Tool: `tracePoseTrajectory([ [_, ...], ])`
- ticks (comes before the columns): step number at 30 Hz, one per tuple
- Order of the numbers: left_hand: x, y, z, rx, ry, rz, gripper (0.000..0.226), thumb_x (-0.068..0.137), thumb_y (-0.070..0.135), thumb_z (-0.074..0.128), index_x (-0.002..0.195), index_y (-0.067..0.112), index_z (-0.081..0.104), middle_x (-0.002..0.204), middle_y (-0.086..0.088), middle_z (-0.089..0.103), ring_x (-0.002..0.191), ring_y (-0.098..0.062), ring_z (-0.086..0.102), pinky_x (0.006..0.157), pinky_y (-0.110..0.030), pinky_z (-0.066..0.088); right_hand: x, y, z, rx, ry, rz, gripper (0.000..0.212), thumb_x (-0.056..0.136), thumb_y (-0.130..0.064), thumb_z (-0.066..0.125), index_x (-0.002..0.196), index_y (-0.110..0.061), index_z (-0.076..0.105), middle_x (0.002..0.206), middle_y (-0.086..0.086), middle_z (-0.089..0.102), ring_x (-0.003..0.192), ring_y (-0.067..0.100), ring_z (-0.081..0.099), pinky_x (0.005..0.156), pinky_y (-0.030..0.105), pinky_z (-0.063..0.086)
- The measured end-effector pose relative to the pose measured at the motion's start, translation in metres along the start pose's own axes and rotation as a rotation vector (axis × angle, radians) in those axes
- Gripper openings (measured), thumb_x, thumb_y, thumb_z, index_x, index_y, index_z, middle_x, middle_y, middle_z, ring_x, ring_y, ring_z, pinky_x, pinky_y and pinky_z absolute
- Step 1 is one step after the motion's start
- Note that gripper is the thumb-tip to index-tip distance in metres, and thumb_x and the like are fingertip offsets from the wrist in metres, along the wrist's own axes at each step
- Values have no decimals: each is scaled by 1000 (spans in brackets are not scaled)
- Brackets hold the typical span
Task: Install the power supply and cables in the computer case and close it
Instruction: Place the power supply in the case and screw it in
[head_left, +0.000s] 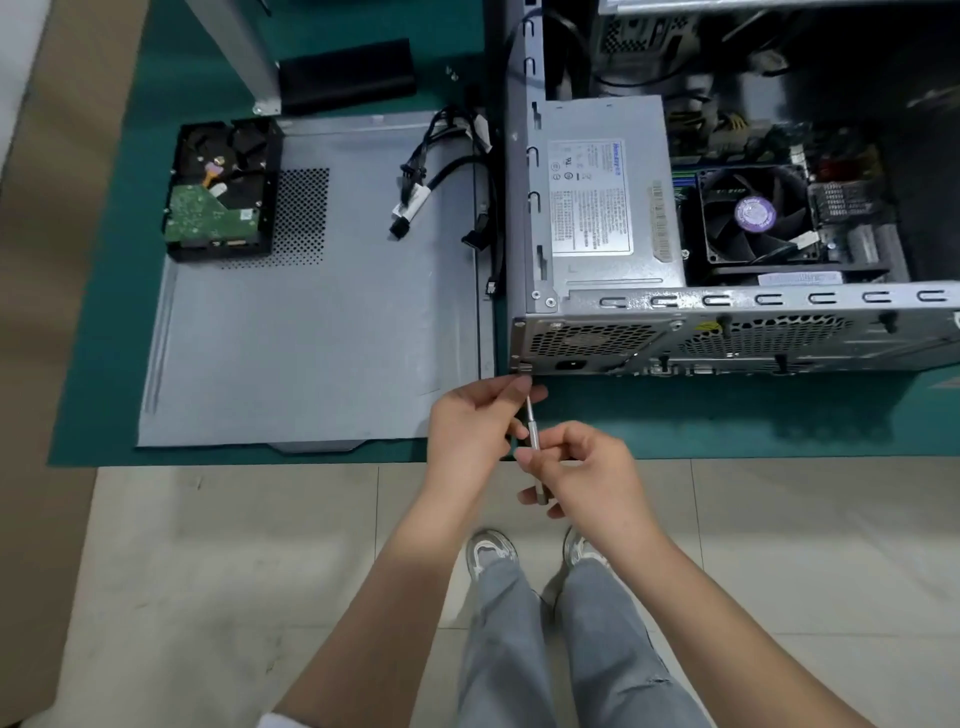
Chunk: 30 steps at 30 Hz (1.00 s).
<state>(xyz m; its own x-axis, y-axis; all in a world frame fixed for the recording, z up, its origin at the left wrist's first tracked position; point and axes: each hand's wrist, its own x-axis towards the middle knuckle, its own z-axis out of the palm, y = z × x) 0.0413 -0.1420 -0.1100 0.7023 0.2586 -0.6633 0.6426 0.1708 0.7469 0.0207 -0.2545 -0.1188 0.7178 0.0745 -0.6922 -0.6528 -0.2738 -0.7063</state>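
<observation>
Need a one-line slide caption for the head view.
Both hands, left hand and right hand, hold a screwdriver at the computer case's rear corner, power supply seated inside.

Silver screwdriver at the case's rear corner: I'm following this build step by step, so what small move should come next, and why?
Probably turn the slim silver screwdriver to drive the corner screw. The grey metal power supply already sits in the open grey computer case. The left hand pinches the tip at the rear corner; the right hand grips the handle. The flat grey side panel is still off.
</observation>
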Motion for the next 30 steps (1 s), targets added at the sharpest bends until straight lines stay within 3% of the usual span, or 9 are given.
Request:
tracePoseTrajectory([
  [15, 1, -5, -5, -137, -65, -2, 9, 87, 19, 65, 85, 16, 72, 87, 2, 75, 41, -3, 44, 39, -12, 37, 2, -9, 6, 40, 35, -65, 31, 72, -23, 81, 69, -20, 51, 50, -10, 58, 50, 15, 67, 37, 13, 35],
  [23, 3, -5, -12, -122, -111, -32, 12, 87, 22, 65, 80, 17, 73, 86, -7, 74, 36, -1, 40, 38, -14, 37, -8, -17, 3, 79, -65, -78, 10, 84, -17, 70, 78, -18, 63, 65, -7, 69, 53, 17, 68, 37, 12, 34],
  [27, 5, -3, -16, -68, -130, -41, 16, 88, 24, 62, 94, 11, 70, 92, -1, 75, 38, -3, 32, 34, -13, 27, -8, -21, 2, 77, -58, -91, 11, 89, -14, 65, 78, -19, 66, 71, -5, 72, 52, 18, 68, 38, 8, 32],
  [30, 4, -2, -12, -73, -132, -52, 15, 88, 22, 62, 93, 10, 70, 91, -1, 75, 36, -4, 29, 35, -13, 27, -10, -19, 4, 79, -52, -88, 13, 90, -16, 63, 78, -21, 66, 70, -10, 71, 54, 18, 69, 38, 8, 32],
])
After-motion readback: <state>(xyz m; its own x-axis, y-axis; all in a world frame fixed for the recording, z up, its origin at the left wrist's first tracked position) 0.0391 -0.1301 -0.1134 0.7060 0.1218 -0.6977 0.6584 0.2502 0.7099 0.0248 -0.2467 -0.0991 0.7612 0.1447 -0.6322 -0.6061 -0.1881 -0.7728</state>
